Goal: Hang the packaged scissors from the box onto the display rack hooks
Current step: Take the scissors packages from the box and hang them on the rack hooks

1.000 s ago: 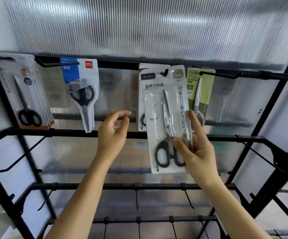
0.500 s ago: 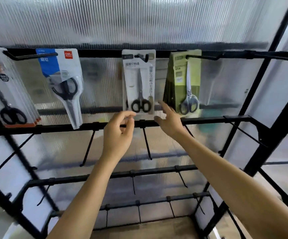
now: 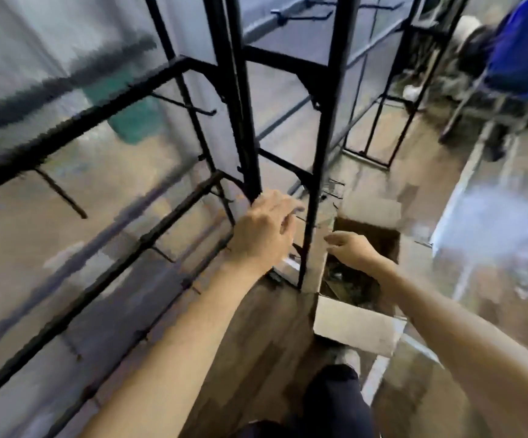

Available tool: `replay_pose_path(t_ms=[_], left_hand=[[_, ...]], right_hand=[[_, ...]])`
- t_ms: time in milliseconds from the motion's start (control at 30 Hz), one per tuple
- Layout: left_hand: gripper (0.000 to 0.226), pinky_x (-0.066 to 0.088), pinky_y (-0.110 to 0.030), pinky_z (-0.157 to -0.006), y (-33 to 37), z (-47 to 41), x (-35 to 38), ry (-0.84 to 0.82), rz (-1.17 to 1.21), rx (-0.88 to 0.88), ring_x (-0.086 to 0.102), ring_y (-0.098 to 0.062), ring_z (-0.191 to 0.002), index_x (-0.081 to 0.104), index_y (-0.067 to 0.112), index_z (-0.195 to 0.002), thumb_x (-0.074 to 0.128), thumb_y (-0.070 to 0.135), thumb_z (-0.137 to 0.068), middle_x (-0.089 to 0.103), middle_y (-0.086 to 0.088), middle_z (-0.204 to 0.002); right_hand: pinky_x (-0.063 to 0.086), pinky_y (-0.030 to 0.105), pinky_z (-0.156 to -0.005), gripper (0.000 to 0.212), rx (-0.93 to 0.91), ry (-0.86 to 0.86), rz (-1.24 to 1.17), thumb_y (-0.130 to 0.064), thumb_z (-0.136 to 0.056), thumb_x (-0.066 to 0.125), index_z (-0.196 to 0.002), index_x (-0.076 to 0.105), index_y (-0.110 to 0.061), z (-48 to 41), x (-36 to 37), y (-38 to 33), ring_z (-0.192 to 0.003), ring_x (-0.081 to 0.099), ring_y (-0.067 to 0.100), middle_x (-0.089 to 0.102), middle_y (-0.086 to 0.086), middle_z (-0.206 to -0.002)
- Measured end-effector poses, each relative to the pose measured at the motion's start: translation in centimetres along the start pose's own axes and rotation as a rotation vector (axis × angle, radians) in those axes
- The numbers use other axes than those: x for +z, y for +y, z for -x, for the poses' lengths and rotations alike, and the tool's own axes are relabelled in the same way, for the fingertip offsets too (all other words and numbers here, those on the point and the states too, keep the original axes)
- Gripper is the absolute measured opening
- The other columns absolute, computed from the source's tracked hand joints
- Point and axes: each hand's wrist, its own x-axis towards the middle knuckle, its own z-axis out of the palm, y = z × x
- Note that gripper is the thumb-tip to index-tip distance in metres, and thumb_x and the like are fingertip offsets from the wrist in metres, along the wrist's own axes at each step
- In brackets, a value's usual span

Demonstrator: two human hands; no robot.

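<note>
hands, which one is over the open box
The right hand, held above the open cardboard box on the floor. The left hand is off to the side, by the black rack upright.

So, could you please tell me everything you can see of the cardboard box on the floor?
The cardboard box is plain brown and open at the top, with its flaps folded outward. It stands upright on the floor, right beside a black upright post of the rack. The inside is dark and the contents are too blurred to name. The right hand hovers over the opening with relaxed fingers, holding nothing. Whether it touches the box cannot be told.
</note>
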Motion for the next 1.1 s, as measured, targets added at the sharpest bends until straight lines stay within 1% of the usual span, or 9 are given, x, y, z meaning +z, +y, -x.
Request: replay_pose_path(t_ms=[100, 167, 267, 400, 500, 667, 867, 1000, 1100], left_hand=[[0.024, 0.048, -0.033, -0.088, 1.5, -1.8, 8.7, -0.32, 0.133, -0.203, 0.059, -0.024, -0.103, 0.063, 0.017, -0.108, 0.047, 0.016, -0.089, 0.065, -0.004, -0.112], [0.024, 0.048, -0.032, -0.088, 1.8, -2.5, 14.6, -0.476, 0.148, -0.287, 0.059, -0.022, -0.104, 0.061, 0.019, -0.11, 0.048, 0.018, -0.09, 0.064, -0.002, -0.115], [0.022, 0.049, -0.035, -0.087, 1.1, -3.4, 21.8, -0.612, 0.136, -0.365, 0.06, -0.023, -0.101, 0.06, 0.02, -0.109, 0.048, 0.02, -0.09, 0.064, -0.003, -0.112], [0.024, 0.048, -0.036, -0.086, -1.4, -4.0, 30.8, -0.765, 0.057, -0.409, 0.058, -0.027, -0.101, 0.057, 0.016, -0.111, 0.048, 0.021, -0.09, 0.062, -0.008, -0.111], [0.028, 0.048, -0.04, -0.09, -4.2, -3.2, 37.1, -0.859, 0.032, -0.479, 0.057, -0.029, -0.104, 0.054, 0.015, -0.115, 0.049, 0.023, -0.089, 0.061, -0.008, -0.116], [0.032, 0.045, -0.035, -0.092, -9.0, 0.2, 46.1, -1.017, -0.019, -0.586, 0.054, -0.026, -0.109, 0.051, 0.015, -0.12, 0.05, 0.025, -0.089, 0.06, -0.006, -0.119], [0.034, 0.043, -0.037, -0.097, -13.7, 4.2, 54.5, -1.208, -0.044, -0.708, 0.052, -0.025, -0.113, 0.049, 0.017, -0.122, 0.048, 0.026, -0.089, 0.058, -0.004, -0.121], [0.035, 0.042, -0.033, -0.095, -17.4, 6.1, 59.7, -1.232, -0.02, -0.82, 0.051, -0.025, -0.115, 0.049, 0.014, -0.122, 0.05, 0.025, -0.089, 0.058, -0.006, -0.122], [0.038, 0.04, -0.03, -0.095, -19.3, 7.1, 63.0, -1.188, 0.039, -1.003, 0.05, -0.026, -0.118, 0.048, 0.014, -0.125, 0.052, 0.027, -0.089, 0.055, -0.007, -0.127]], right_hand=[[0.042, 0.03, -0.095, 0.033, 0.145, 0.01, -0.011, -0.016, -0.09, 0.054, -0.123, 0.058, -0.011, -1.4, -2.3, 7.0, -0.115, 0.056, 0.025, 0.059, 0.008, -0.128], [0.042, 0.03, -0.096, 0.035, 0.224, -0.002, -0.014, -0.016, -0.091, 0.052, -0.125, 0.056, -0.011, -2.8, -3.5, 11.1, -0.116, 0.055, 0.026, 0.058, 0.009, -0.13], [0.036, 0.032, -0.103, 0.037, 0.294, -0.03, -0.018, -0.015, -0.092, 0.049, -0.129, 0.052, -0.01, -5.4, -4.4, 16.0, -0.124, 0.048, 0.026, 0.054, 0.01, -0.134], [0.035, 0.029, -0.103, 0.04, 0.357, -0.057, -0.015, -0.012, -0.09, 0.048, -0.13, 0.05, -0.009, -9.6, -3.6, 22.2, -0.125, 0.048, 0.026, 0.054, 0.01, -0.134], [0.038, 0.032, -0.1, 0.043, 0.399, -0.072, -0.026, -0.012, -0.088, 0.05, -0.131, 0.047, -0.01, -13.2, -1.1, 26.4, -0.123, 0.048, 0.03, 0.054, 0.013, -0.133], [0.037, 0.033, -0.098, 0.049, 0.451, -0.13, -0.067, -0.013, -0.087, 0.05, -0.135, 0.041, -0.013, -18.2, 5.6, 31.5, -0.124, 0.044, 0.031, 0.049, 0.014, -0.134], [0.038, 0.034, -0.099, 0.049, 0.584, -0.199, -0.097, -0.014, -0.086, 0.053, -0.134, 0.041, -0.01, -22.2, 13.0, 36.2, -0.122, 0.044, 0.034, 0.047, 0.017, -0.132], [0.037, 0.036, -0.101, 0.05, 0.654, -0.226, -0.068, -0.015, -0.087, 0.054, -0.135, 0.04, -0.009, -25.5, 16.5, 39.6, -0.124, 0.042, 0.034, 0.045, 0.017, -0.133], [0.037, 0.038, -0.102, 0.052, 0.692, -0.222, -0.051, -0.018, -0.088, 0.055, -0.137, 0.038, -0.009, -28.1, 18.1, 41.7, -0.125, 0.041, 0.035, 0.042, 0.017, -0.137]])
